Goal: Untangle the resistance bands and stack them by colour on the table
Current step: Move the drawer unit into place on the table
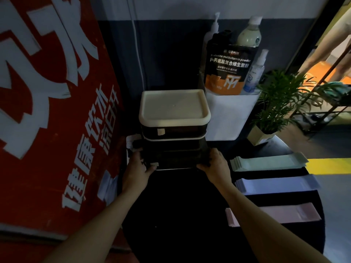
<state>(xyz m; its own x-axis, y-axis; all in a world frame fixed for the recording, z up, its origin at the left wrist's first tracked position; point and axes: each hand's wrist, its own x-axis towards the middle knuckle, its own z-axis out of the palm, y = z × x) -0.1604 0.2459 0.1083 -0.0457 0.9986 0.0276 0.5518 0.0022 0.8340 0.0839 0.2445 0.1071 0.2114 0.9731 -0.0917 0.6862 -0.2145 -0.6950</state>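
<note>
- While three flat band stacks, green [267,162], lilac [277,185] and pink [275,213], lie sorted at right of frame on the dark table [171,215], sorting appears complete.
- Left hand [135,170] and right hand [215,165] grip the lowest tier of the drawer unit [173,128] at centre frame.
- Next move probably calls for an even two-handed pull or shift.
- Bands look thin and matte; the unit is rigid, with a cream lid.

The room is dim. Left of the grip stands a large red panel with white Chinese lettering [47,103]. Beyond the grip rises a dark grey wall with a pale upper band [171,44]. Far right, a green potted palm [281,99] stands before a bright orange-lit doorway [326,54], with a yellow floor stripe [330,166] below.
</note>
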